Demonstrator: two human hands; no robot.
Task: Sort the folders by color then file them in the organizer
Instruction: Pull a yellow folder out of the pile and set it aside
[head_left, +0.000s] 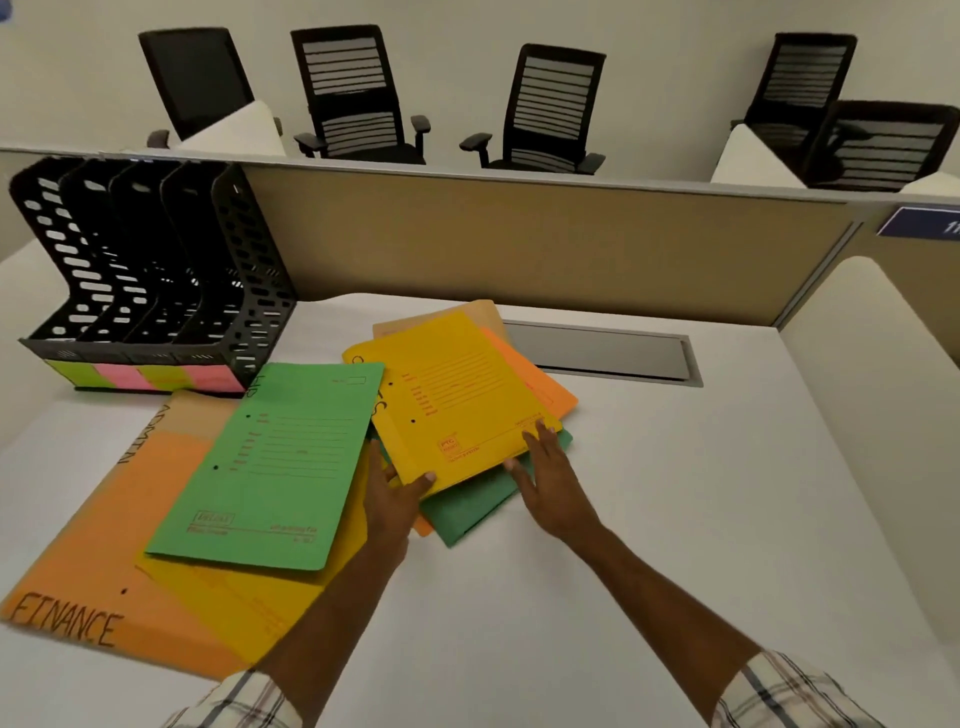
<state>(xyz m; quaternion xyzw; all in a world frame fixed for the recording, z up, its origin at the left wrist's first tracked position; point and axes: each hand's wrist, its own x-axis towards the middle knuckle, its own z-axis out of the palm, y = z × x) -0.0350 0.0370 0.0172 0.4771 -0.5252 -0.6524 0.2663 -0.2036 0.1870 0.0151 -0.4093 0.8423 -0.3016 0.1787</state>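
Sorting in progress, filing apparently not begun. The black organizer (156, 270) on the desk (675, 493) shows no folder in its slots. Before it a green folder (270, 467) tops a loose spread; right of it, a mixed pile — the left hand (392, 493) pinches its top yellow folder (452, 400), and the right hand (550, 483) lies on it flat-fingered.

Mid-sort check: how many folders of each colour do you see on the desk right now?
Green paper folders: 2
Yellow paper folders: 2
Orange paper folders: 2
Tan paper folders: 2
Total: 8 visible; hidden ones cannot be told.
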